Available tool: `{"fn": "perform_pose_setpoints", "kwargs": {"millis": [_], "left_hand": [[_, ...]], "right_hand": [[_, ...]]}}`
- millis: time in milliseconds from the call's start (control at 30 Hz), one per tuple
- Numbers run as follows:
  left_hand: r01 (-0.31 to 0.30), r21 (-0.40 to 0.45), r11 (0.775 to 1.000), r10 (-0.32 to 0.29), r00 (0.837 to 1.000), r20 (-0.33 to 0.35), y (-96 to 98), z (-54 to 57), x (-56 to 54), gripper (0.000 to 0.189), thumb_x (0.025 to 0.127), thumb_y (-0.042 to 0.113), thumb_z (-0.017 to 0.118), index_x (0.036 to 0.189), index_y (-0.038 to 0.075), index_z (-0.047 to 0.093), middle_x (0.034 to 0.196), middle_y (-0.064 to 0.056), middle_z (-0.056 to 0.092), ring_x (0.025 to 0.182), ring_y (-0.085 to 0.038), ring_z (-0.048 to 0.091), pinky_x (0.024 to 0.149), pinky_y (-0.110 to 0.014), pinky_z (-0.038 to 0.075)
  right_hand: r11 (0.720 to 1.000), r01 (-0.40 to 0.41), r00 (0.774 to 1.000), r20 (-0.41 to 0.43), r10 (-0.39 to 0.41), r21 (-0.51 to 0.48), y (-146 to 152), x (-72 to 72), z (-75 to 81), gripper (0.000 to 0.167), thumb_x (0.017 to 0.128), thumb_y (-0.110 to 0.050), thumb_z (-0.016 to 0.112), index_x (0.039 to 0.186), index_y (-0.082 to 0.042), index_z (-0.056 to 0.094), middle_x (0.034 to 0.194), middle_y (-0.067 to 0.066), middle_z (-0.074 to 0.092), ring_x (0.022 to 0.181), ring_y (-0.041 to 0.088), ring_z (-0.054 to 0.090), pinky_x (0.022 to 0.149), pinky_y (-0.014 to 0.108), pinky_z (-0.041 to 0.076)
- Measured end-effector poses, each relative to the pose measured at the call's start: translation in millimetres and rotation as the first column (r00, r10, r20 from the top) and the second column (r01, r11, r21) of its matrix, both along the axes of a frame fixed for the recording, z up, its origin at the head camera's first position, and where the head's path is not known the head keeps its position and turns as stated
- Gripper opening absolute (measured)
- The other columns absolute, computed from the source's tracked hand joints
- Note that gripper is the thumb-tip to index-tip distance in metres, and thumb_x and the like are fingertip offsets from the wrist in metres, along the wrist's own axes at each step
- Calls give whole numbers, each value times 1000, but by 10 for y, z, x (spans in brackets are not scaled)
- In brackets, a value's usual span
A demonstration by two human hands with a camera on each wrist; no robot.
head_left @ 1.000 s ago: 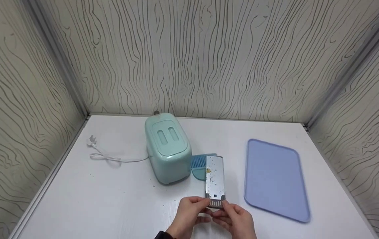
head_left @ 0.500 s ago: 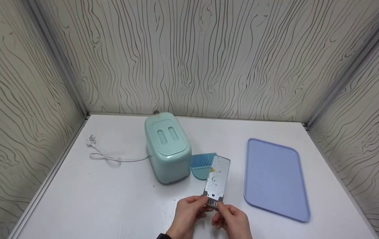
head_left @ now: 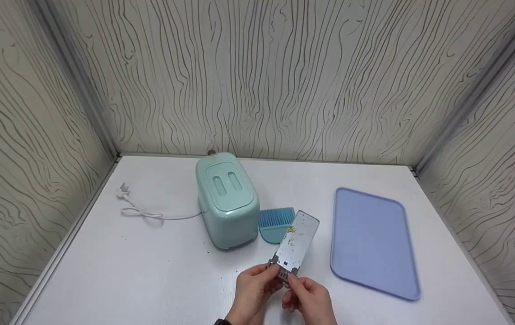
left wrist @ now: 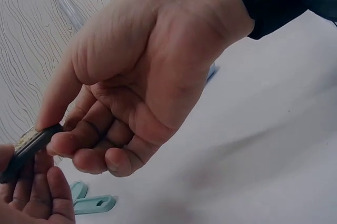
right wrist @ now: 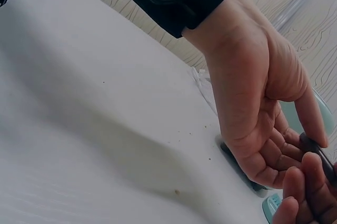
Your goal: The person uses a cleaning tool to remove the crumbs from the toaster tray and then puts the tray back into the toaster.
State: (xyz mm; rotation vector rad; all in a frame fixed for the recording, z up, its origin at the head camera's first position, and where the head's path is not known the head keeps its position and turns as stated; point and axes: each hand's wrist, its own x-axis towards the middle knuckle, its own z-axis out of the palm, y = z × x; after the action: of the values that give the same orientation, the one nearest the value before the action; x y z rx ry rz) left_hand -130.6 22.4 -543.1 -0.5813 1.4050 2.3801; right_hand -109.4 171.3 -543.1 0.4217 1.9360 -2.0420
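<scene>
Both hands hold a flat metal crumb tray [head_left: 299, 239] by its dark slotted end. Brown and yellowish crumbs are scattered on its silvery face, and its far end points away and to the right. The left hand [head_left: 252, 289] pinches the left corner between thumb and fingers. At the right corner, the right hand [head_left: 312, 298] pinches with its thumb on top. The left wrist view shows the tray's dark edge [left wrist: 31, 150] between both hands. Partly beneath the tray's far part lies a teal brush [head_left: 275, 234] with blue bristles, its right side covered.
A mint-green toaster [head_left: 230, 203] stands left of the brush. Its white cord [head_left: 167, 218] and plug [head_left: 122, 190] lie further left. A lilac rectangular tray [head_left: 372, 243] lies at the right. Small crumbs dot the white table [head_left: 158, 266], which patterned walls [head_left: 248, 81] enclose.
The crumb tray has swung clockwise, its far end moving to the right and uncovering more of the brush. Both hands have shifted slightly left, still gripping it.
</scene>
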Motion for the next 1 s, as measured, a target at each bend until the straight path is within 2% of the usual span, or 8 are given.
{"fn": "perform_pose_setpoints", "kwargs": {"millis": [233, 500, 733, 1000], "left_hand": [[-36, 5, 999, 36, 999, 7, -17, -9, -12, 34, 93, 12, 72, 118, -9, 61, 100, -13, 73, 84, -15, 71, 79, -32, 59], [-68, 32, 997, 68, 997, 24, -53, -26, -13, 35, 94, 11, 72, 120, -8, 59, 102, -14, 70, 86, -16, 70, 80, -33, 60], [-68, 28, 997, 69, 997, -18, -79, -34, 8, 35, 94, 9, 71, 119, -11, 58, 100, -15, 70, 86, -16, 71, 80, -33, 61], [-83, 30, 996, 84, 996, -40, -87, -87, -1, 33, 93, 8, 72, 116, -12, 60, 98, -15, 69, 83, -16, 72, 77, -32, 61]], "right_hand": [[999, -39, 999, -4, 39, -9, -35, -1, -7, 31, 103, -31, 61, 91, -3, 65, 69, 2, 66, 64, 15, 63, 63, 27, 53], [996, -82, 997, 17, 82, 37, -74, -5, -27, 32, 103, -34, 61, 92, -4, 65, 66, 1, 64, 63, 16, 62, 64, 28, 53], [990, -126, 992, -3, 126, 56, -96, 4, -33, 33, 104, -34, 60, 90, -5, 65, 63, 0, 63, 60, 13, 62, 61, 26, 52], [984, -172, 985, 13, 171, 53, -103, -5, -54, 34, 104, -35, 59, 93, -4, 66, 65, 0, 63, 61, 13, 61, 61, 26, 52]]}}
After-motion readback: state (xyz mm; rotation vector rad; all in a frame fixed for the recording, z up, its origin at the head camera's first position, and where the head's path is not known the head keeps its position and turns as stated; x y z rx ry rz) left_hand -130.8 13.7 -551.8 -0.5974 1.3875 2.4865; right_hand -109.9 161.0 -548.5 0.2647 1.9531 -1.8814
